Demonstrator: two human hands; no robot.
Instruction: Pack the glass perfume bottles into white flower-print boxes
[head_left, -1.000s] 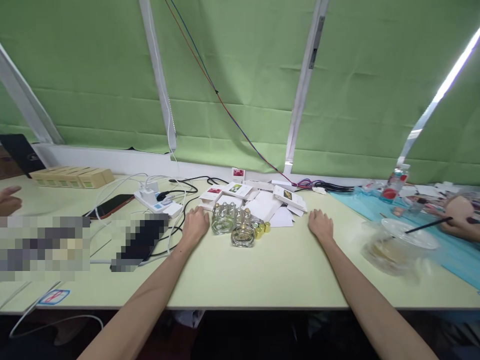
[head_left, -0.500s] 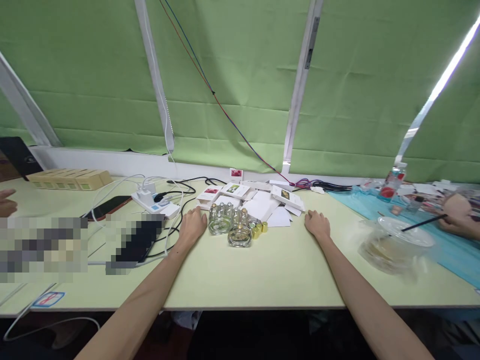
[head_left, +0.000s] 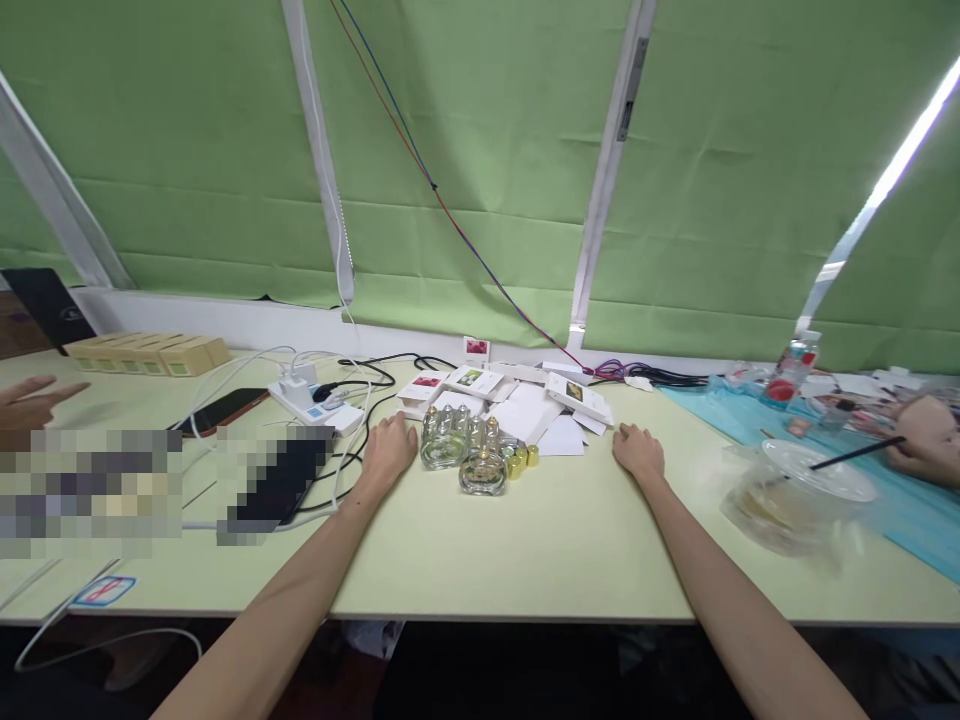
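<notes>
Two bare forearms (head_left: 285, 590) slant forward across the front edge of the pale table (head_left: 555, 570), drawing closer together toward the wrists, which lie low on the tabletop. Outside the right one sits a clear, blurred container (head_left: 769, 515) under a whitish lid (head_left: 817, 465). Farther in, the left hand (head_left: 390, 450) rests knuckles up on the table, fingers bent, just beside a cluster of glass bottles (head_left: 444, 450); one squat bottle (head_left: 484, 475) stands in front of the others. The right hand (head_left: 639, 452) nearly mirrors that pose, well apart from the bottles, its fingers also bent. Whether the fingertips of either hand press together, I cannot tell. Gold caps (head_left: 517, 462) sit right of the bottles, between the hands. Behind them white boxes (head_left: 476, 382) lie heaped, and beyond hangs a green blind (head_left: 465, 270).
</notes>
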